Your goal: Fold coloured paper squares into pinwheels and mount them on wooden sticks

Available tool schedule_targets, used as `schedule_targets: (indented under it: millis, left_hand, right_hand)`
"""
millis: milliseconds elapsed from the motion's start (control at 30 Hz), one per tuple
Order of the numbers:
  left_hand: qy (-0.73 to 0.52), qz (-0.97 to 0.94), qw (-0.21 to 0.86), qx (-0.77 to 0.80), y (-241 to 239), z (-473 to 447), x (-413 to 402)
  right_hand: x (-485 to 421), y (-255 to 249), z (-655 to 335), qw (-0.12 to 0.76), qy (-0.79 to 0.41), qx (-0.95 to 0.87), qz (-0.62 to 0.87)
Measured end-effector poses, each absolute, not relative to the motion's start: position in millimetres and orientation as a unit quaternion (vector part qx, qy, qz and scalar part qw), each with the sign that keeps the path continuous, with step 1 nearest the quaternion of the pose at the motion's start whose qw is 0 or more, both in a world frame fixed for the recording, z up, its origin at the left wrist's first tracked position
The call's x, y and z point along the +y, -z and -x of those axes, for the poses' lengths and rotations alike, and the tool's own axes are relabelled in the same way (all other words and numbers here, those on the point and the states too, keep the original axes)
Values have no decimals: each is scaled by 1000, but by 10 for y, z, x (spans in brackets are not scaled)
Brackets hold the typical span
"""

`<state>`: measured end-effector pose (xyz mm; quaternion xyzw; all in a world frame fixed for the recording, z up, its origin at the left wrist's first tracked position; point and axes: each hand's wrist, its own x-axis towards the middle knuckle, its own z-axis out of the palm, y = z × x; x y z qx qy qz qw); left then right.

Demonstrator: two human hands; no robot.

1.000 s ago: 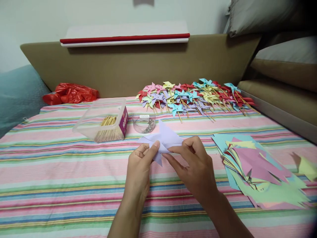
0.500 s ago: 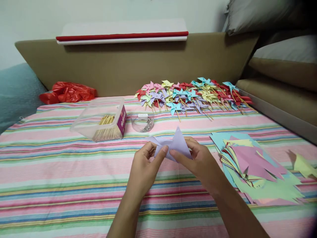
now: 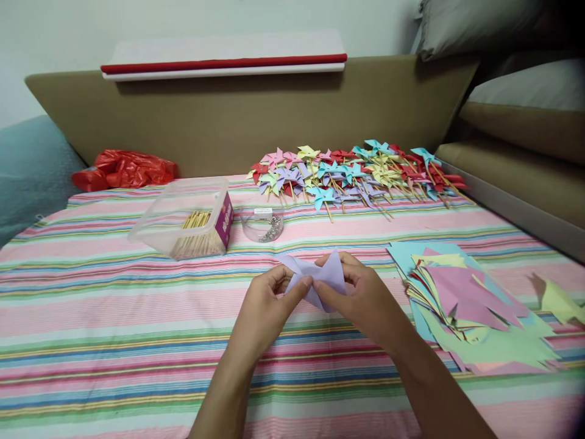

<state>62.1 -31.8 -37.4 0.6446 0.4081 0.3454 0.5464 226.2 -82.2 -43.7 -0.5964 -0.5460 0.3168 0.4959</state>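
Note:
Both hands pinch a piece of lilac paper point(image 3: 329, 274) above the striped cloth, its cut points folded toward the middle. My left hand point(image 3: 265, 311) grips its left side with thumb and fingers closed. My right hand point(image 3: 365, 302) holds the right side, thumb pressed against the centre. A stack of cut coloured paper sheets point(image 3: 466, 299) lies just right of my right hand.
A clear box of wooden sticks point(image 3: 187, 219) and a small clear tub of pins point(image 3: 264, 224) stand beyond my hands. A heap of finished paper pinwheels point(image 3: 351, 174) lies at the back. A red plastic bag point(image 3: 123, 169) sits far left. A loose yellow paper scrap point(image 3: 560, 302) lies far right.
The lilac paper's flat points have been folded in toward its centre, and both hands have closed together around it, slightly nearer to me.

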Motion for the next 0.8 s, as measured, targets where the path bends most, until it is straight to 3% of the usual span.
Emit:
schedule_targets:
  millis: [200, 400, 800]
  left_hand:
    - [-406, -548, 641, 353, 305, -664, -330]
    - [-415, -491, 699, 314, 375, -775, -397]
    - [-523, -383, 667, 366, 439, -866, -420]
  right_hand:
    - [-806, 469, -2205, 594, -456, -367, 552]
    - [-770, 480, -2041, 686, -510, -234, 463]
    - [-740, 543, -1761, 702, -509, -247, 432]
